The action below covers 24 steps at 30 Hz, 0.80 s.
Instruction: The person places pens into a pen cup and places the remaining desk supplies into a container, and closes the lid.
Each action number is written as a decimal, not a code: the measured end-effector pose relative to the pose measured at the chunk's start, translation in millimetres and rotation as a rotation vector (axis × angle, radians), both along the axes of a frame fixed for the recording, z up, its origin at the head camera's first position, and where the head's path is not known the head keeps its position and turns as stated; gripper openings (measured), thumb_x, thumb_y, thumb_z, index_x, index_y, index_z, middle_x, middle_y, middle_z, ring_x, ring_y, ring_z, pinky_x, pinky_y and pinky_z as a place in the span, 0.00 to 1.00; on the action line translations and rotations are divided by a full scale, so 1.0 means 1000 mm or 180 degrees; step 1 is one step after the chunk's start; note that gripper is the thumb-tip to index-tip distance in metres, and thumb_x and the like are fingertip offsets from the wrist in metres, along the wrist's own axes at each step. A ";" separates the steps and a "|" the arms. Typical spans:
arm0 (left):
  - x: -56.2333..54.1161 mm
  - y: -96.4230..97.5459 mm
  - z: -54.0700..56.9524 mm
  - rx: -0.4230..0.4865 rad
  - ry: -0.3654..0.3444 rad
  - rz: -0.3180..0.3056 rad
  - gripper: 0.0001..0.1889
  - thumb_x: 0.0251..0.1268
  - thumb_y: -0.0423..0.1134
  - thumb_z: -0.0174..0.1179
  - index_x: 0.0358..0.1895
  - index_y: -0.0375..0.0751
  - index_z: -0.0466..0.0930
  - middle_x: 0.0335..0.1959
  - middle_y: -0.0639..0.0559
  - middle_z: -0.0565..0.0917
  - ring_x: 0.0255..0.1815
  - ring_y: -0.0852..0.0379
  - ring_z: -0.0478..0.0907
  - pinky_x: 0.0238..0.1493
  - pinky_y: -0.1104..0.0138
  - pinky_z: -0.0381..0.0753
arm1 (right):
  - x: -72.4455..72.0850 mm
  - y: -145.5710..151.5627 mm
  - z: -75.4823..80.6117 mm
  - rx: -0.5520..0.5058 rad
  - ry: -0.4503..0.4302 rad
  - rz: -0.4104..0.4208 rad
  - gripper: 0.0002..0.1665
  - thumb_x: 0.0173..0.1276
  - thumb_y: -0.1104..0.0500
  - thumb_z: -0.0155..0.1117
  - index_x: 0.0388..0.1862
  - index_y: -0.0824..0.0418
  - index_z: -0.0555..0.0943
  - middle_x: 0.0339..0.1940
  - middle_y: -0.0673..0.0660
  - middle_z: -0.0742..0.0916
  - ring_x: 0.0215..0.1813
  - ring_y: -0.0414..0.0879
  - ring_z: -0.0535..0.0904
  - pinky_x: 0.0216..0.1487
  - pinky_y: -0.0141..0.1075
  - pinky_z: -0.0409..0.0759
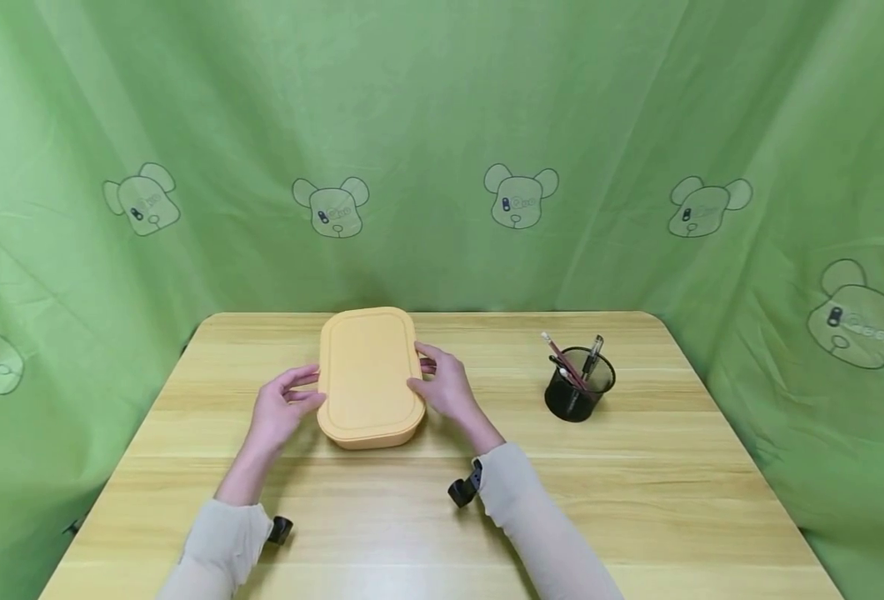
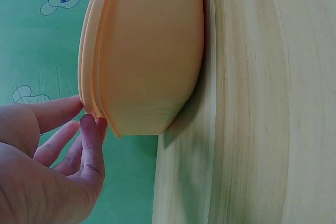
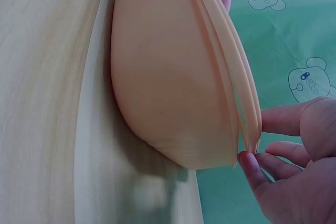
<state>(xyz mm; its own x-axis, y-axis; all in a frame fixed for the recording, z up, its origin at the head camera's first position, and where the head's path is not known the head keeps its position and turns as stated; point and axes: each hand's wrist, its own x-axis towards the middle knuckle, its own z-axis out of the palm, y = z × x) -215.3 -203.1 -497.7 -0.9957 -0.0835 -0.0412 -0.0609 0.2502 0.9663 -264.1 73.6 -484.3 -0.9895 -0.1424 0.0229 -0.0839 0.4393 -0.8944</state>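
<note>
An orange rectangular box point(image 1: 377, 442) with rounded corners stands on the wooden table, its flat lid point(image 1: 370, 367) on top. My left hand point(image 1: 280, 404) pinches the lid's rim at the left side, thumb and a finger on either face of the edge. On the opposite side my right hand point(image 1: 445, 387) pinches the rim the same way. In the right wrist view a thin gap shows between the lid point(image 3: 242, 72) and the box wall point(image 3: 163, 77) near the fingers. The box's inside is hidden.
To the right stands a black mesh pen holder point(image 1: 572, 400) with a pencil point(image 1: 563, 358), a pen point(image 1: 592, 357) and other items in it. A green curtain point(image 1: 427, 100) with printed bear heads hangs behind and beside the table point(image 1: 636, 492).
</note>
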 end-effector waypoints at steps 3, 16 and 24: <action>-0.001 0.001 0.000 0.0043 0.0009 0.0017 0.30 0.65 0.27 0.69 0.71 0.42 0.76 0.66 0.39 0.81 0.58 0.46 0.83 0.50 0.76 0.85 | -0.001 0.001 -0.002 -0.0024 0.0020 0.0015 0.39 0.65 0.70 0.71 0.75 0.63 0.72 0.64 0.65 0.84 0.64 0.57 0.82 0.66 0.44 0.83; -0.007 0.004 -0.004 0.0119 0.0028 -0.0013 0.30 0.67 0.28 0.68 0.72 0.39 0.74 0.68 0.36 0.79 0.61 0.42 0.80 0.48 0.79 0.83 | -0.007 0.004 -0.011 -0.0060 0.0061 0.0072 0.38 0.65 0.69 0.71 0.74 0.67 0.72 0.64 0.67 0.84 0.63 0.59 0.83 0.67 0.45 0.82; -0.010 0.003 -0.006 0.0078 0.0023 0.0037 0.28 0.67 0.28 0.68 0.71 0.40 0.76 0.67 0.37 0.81 0.62 0.41 0.80 0.47 0.80 0.81 | -0.010 0.004 -0.012 -0.0126 0.0020 0.0092 0.39 0.65 0.70 0.71 0.75 0.68 0.71 0.64 0.69 0.83 0.63 0.59 0.83 0.68 0.45 0.82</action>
